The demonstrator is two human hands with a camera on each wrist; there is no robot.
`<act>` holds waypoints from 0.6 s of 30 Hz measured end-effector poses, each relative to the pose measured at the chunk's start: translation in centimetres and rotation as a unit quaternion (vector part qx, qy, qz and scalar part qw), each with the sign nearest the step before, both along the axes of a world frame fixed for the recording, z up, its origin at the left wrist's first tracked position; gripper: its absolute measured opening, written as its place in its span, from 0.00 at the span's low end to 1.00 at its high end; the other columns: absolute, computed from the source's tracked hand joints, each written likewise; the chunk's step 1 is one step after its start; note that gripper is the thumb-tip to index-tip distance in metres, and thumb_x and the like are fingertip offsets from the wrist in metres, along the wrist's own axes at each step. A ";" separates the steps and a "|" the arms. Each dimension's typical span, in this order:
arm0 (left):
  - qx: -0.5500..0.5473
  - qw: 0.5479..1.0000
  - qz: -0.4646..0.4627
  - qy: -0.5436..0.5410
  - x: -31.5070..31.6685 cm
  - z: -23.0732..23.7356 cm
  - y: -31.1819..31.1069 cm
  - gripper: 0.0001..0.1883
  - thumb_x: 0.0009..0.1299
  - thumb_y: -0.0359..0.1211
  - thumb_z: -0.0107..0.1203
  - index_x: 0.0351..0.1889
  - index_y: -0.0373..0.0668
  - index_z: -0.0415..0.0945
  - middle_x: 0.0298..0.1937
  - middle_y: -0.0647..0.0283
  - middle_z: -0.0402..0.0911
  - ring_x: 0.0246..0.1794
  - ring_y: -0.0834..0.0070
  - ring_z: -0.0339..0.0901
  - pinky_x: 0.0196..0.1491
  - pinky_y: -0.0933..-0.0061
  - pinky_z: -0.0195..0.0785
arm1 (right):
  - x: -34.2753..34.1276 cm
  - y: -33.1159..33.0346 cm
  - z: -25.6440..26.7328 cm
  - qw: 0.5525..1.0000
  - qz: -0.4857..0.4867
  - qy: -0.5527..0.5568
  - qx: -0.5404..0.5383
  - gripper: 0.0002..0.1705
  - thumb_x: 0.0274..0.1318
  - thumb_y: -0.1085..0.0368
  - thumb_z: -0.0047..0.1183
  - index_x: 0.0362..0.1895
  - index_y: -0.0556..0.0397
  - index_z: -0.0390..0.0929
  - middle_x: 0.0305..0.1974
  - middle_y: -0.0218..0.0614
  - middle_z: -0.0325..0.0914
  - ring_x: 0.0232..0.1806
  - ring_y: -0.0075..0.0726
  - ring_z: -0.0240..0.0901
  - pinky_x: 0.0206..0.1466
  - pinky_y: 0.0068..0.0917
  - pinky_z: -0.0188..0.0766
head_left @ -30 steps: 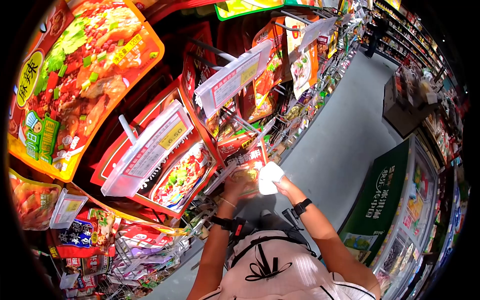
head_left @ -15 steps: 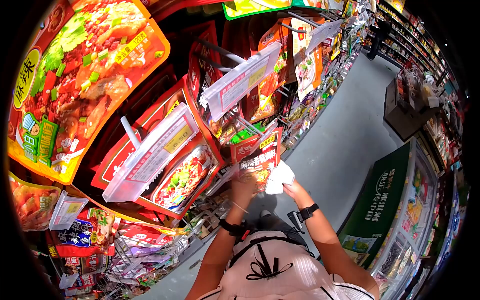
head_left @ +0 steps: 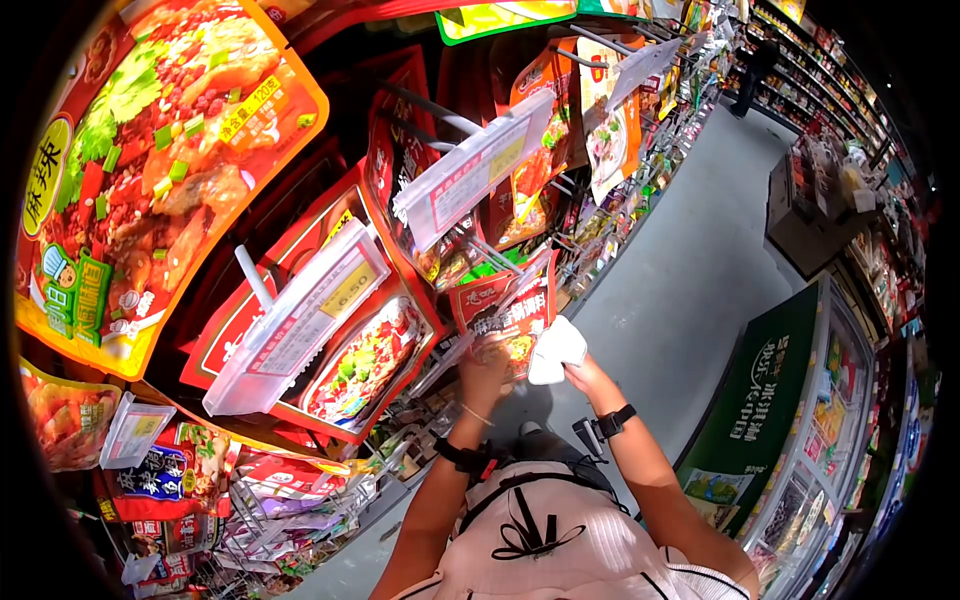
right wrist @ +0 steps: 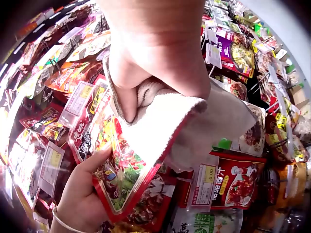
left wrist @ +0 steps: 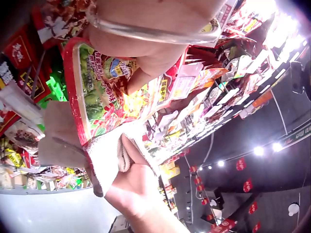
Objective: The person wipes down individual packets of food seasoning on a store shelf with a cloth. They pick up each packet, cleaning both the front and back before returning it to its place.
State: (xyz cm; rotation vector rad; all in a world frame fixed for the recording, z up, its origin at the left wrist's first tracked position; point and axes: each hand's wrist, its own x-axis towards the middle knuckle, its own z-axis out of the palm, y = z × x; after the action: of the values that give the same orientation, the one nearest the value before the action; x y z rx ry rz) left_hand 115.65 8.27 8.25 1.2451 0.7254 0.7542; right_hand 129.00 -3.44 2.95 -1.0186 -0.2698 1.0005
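Observation:
A red seasoning packet [head_left: 522,312] with a dish pictured on its front is held by my left hand [head_left: 484,378] at its lower left side. In the right wrist view the left thumb lies over the front of the packet [right wrist: 127,167]. My right hand [head_left: 592,382] grips a folded white cloth [head_left: 558,350] at the packet's lower right edge. The cloth [left wrist: 104,160] overlaps that edge in the left wrist view, bunched between the right fingers, with a loose flap hanging out past the packet.
Hanging food packets [head_left: 370,345] crowd the rack on the left, behind price tags [head_left: 300,315] on protruding metal hooks. A grey aisle floor [head_left: 670,250] runs ahead. On the right stands a green-sided freezer [head_left: 755,400], with a brown display counter [head_left: 800,200] farther along.
Both hands have shifted slightly right with the packet and cloth since the first frame, and the packet's front shows more. From half a second ago, they differ little.

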 end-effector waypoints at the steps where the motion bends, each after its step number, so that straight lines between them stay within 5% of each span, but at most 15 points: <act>1: -0.010 1.000 0.001 -0.002 0.0 0.1 0.0 0.12 0.50 0.26 0.58 0.32 0.33 0.71 0.32 0.64 0.75 0.30 0.81 0.71 0.34 0.78 0.66 | 0.0 0.1 -0.2 1.000 0.001 -0.005 0.001 0.20 0.46 0.68 0.55 0.45 0.51 0.67 0.39 0.29 0.71 0.41 0.26 0.70 0.43 0.27 0.70; 13: 0.030 0.999 0.015 -0.027 0.5 0.3 -0.1 0.10 0.54 0.25 0.54 0.34 0.34 0.69 0.31 0.63 0.74 0.27 0.79 0.71 0.29 0.78 0.67 | 0.4 0.2 -1.0 1.000 -0.005 0.017 0.010 0.16 0.50 0.67 0.51 0.45 0.52 0.67 0.40 0.30 0.71 0.40 0.27 0.71 0.44 0.27 0.71; 18: -0.041 0.998 0.035 0.021 0.7 -2.6 1.0 0.12 0.54 0.27 0.56 0.36 0.36 0.70 0.32 0.64 0.74 0.26 0.78 0.71 0.28 0.78 0.66 | 0.3 1.3 -0.2 1.000 -0.021 -0.004 0.022 0.16 0.50 0.67 0.51 0.45 0.52 0.67 0.39 0.29 0.71 0.40 0.25 0.70 0.44 0.25 0.69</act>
State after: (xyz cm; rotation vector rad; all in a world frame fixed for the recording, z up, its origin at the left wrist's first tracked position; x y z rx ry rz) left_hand 116.38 9.23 5.67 1.1684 0.8301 0.7494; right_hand 129.26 -2.11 2.77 -0.9852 -0.2745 0.9483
